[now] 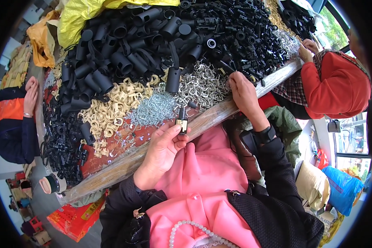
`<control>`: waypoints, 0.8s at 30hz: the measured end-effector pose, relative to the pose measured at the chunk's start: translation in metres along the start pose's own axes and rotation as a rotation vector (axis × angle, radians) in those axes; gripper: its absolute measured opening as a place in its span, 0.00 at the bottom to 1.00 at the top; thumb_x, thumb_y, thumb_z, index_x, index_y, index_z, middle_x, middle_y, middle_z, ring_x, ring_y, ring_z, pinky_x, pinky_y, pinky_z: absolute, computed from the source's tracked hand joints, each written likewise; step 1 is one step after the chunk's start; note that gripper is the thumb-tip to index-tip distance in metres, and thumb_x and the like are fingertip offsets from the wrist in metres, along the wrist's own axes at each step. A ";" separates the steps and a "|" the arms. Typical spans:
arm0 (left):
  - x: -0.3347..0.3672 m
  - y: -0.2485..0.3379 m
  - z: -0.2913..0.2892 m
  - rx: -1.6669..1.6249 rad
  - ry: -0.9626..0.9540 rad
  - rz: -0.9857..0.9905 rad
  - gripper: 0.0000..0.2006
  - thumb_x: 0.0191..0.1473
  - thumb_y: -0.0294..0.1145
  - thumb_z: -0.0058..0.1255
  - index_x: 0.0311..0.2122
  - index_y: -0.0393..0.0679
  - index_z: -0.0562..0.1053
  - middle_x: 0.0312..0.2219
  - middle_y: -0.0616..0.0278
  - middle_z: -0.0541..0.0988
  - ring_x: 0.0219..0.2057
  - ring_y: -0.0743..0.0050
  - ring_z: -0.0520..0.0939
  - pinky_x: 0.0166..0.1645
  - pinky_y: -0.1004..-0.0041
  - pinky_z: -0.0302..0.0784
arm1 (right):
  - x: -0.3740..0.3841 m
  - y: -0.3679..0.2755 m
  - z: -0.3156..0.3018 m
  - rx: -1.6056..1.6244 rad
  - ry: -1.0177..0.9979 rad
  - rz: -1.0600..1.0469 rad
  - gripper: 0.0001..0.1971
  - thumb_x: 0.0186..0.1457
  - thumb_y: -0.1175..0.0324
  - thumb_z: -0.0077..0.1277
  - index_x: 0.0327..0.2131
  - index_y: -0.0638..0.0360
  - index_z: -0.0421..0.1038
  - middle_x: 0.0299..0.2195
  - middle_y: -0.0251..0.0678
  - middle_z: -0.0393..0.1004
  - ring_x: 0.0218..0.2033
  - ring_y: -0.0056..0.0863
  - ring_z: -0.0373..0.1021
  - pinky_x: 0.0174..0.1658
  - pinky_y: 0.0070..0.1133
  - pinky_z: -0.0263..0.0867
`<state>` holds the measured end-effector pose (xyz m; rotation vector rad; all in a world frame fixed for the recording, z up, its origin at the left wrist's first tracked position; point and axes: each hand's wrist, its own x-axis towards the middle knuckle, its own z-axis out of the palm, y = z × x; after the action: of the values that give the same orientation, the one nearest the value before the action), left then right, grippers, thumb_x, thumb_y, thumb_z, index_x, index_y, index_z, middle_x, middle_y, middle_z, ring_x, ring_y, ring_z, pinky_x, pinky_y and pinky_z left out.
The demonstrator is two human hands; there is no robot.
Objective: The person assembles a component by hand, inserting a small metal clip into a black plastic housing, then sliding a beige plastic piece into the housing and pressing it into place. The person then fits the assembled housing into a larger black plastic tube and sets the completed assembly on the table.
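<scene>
Small black part (182, 112) with beige clip (179, 122), one: held above the near edge of the table (107, 175); long axis nearly upright in view, narrow end pointing away from the wearer toward the heaps. Left hand (161, 142): thumb and fingers pinched around the part's lower end. Beyond it: bluish-silver small pieces (153, 109), heaped; bent silver hooks (202, 87), heaped; beige clips (111, 105), heaped to the left. Right hand (244, 94): beside the hooks, fingers drawn together, anything gripped not discernible. Farther back: black tubes (122, 62), jumbled; small black fittings (239, 35), piled right.
</scene>
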<state>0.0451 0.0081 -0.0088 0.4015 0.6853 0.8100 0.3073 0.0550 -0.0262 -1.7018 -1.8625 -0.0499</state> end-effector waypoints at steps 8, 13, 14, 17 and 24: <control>0.004 -0.001 0.002 -0.003 -0.001 -0.009 0.09 0.49 0.30 0.46 0.36 0.39 0.67 0.29 0.57 0.74 0.25 0.78 0.75 0.29 0.83 0.73 | -0.004 -0.026 -0.012 0.923 -0.351 0.313 0.07 0.53 0.69 0.42 0.33 0.63 0.65 0.19 0.26 0.65 0.20 0.12 0.59 0.23 0.11 0.55; 0.006 -0.001 0.004 -0.007 -0.004 -0.014 0.12 0.48 0.31 0.48 0.38 0.39 0.68 0.29 0.62 0.75 0.25 0.81 0.75 0.30 0.85 0.72 | -0.010 -0.054 -0.022 1.219 -0.544 0.326 0.09 0.52 0.70 0.44 0.35 0.66 0.66 0.22 0.26 0.66 0.21 0.11 0.60 0.25 0.09 0.56; 0.006 -0.001 0.007 0.008 -0.008 -0.012 0.12 0.48 0.31 0.48 0.38 0.39 0.68 0.29 0.60 0.75 0.26 0.80 0.76 0.30 0.84 0.72 | -0.012 -0.059 -0.024 1.231 -0.575 0.333 0.10 0.52 0.70 0.45 0.35 0.66 0.66 0.23 0.26 0.67 0.21 0.11 0.60 0.26 0.09 0.56; 0.005 -0.001 0.009 0.036 -0.011 -0.012 0.11 0.49 0.30 0.46 0.38 0.38 0.67 0.30 0.58 0.74 0.27 0.77 0.76 0.30 0.82 0.74 | -0.021 -0.078 -0.021 1.313 -0.603 0.283 0.09 0.51 0.70 0.46 0.34 0.65 0.66 0.23 0.26 0.67 0.21 0.11 0.60 0.25 0.10 0.57; 0.005 -0.002 0.008 0.083 -0.028 -0.058 0.13 0.50 0.31 0.45 0.41 0.38 0.67 0.31 0.62 0.75 0.31 0.76 0.77 0.35 0.80 0.74 | -0.026 -0.095 -0.022 0.986 -0.455 0.123 0.08 0.46 0.71 0.51 0.31 0.65 0.68 0.23 0.28 0.67 0.21 0.13 0.60 0.24 0.12 0.58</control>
<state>0.0542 0.0107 -0.0059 0.4656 0.7026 0.7214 0.2286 0.0060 0.0144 -1.1364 -1.6061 1.1846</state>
